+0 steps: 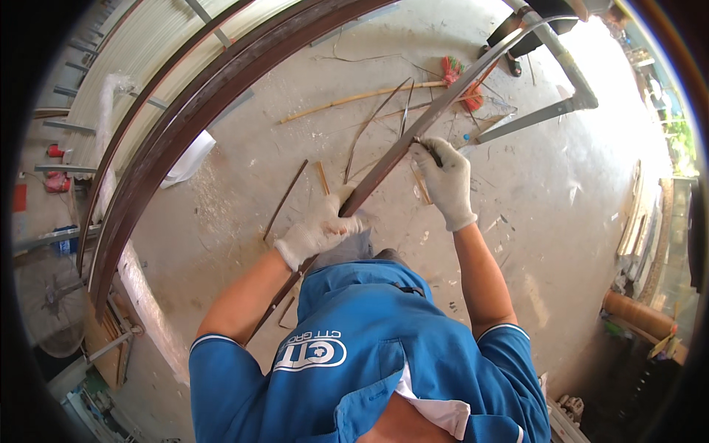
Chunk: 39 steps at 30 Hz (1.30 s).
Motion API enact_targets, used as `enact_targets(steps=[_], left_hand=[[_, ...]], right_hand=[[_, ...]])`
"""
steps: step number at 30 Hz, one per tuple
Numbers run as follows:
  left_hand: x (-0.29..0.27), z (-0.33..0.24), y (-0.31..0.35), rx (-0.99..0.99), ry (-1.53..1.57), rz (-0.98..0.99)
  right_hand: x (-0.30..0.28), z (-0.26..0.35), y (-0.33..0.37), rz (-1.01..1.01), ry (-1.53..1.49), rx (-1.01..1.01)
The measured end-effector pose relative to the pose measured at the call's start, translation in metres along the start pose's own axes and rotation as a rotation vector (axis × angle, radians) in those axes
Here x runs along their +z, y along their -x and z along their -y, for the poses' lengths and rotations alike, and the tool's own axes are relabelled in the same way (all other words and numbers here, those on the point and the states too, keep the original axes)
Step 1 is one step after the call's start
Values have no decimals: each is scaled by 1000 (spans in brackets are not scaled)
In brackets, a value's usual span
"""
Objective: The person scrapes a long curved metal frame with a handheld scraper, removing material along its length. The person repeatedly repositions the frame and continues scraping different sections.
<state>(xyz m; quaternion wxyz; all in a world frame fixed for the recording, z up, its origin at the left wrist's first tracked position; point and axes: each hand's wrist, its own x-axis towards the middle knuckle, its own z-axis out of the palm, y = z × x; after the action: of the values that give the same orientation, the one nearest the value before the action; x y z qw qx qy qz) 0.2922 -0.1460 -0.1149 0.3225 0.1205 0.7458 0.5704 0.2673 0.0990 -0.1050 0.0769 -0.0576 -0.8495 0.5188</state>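
A long, narrow bar [380,171] runs slantwise in front of me, from beside my left hip up to the far right. Its nearer stretch is dark brown and its far stretch grey. My left hand [319,230], in a white work glove, is wrapped round the brown stretch. Farther along, my gloved right hand [447,181] presses its closed fingertips against the bar's right edge, near where the colour turns grey. Whatever those fingertips pinch is too small to make out.
Long brown profiles [166,148] lie along the left. A metal frame [565,70] stands at the far right, near another person's legs [509,52]. Loose strips, a bamboo pole [354,100] and a red-and-green bundle [464,85] litter the concrete floor. A brown roll [639,314] lies at right.
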Motion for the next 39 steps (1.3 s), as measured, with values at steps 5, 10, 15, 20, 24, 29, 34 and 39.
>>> enact_targets(steps=[5, 10, 15, 20, 24, 29, 34, 39], left_hand=[[-9, -12, 0, -96, -64, 17], [-22, -35, 4, -186, -75, 71], [-32, -31, 3, -255, -191, -32], [-25, -40, -12, -378, -129, -17], [-11, -65, -47, -162, -131, -65], [-8, -85, -73, -208, -171, -89], [-18, -80, -72, -197, -112, -45], [-22, -81, -73, -246, -119, -29]], right_hand=[[-16, 11, -17, 179, -548, 330], [-29, 9, -44, 159, -749, 474], [-73, 30, -107, -19, -1034, 367], [-177, 41, -179, -426, -542, 17], [-187, 13, -181, -256, -6, -68], [-116, 1, -128, 356, 237, -325], [-57, 17, -104, 496, 199, -624], [-38, 16, -108, 375, 288, -815]])
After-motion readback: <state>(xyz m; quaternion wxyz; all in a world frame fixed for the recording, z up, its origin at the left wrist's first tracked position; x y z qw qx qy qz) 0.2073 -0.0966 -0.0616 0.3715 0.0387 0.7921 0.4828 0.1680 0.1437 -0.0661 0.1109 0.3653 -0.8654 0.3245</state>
